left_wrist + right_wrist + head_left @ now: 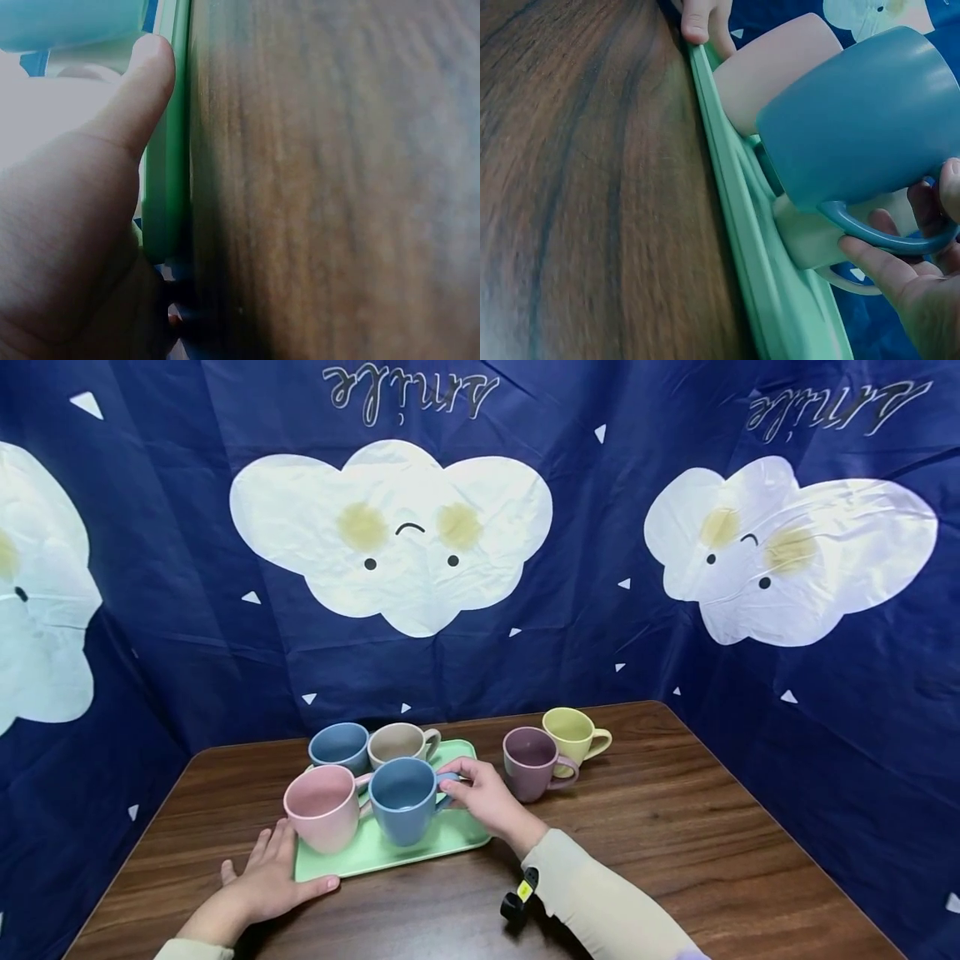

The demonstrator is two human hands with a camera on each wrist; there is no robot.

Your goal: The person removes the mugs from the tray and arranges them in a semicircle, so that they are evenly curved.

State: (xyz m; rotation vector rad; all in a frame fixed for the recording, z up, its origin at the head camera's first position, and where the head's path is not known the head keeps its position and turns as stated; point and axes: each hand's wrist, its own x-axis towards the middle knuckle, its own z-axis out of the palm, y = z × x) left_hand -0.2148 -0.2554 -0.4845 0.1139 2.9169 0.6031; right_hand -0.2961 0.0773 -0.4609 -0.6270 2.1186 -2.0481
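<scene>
By its handle my right hand [487, 797] pinches a blue mug [402, 806] over the front of a light green tray [367, 857]. In the right wrist view, the base of that blue mug [855, 120] looks raised off the tray. My left hand [266, 881] rests at the tray's front left corner, fingers spread and thumb along the front edge. Beside it a pink mug [326, 827] stands on the tray. Behind are a second blue mug [337, 748] and a beige mug [397, 743], their lower parts hidden by the front pair.
Right of the tray, a purple mug [528, 768] and a yellow mug [570, 735] stand close together on the wooden table [675, 843], handles pointing right. A dark blue curtain [585, 652] with white clouds hangs behind the table and at both sides.
</scene>
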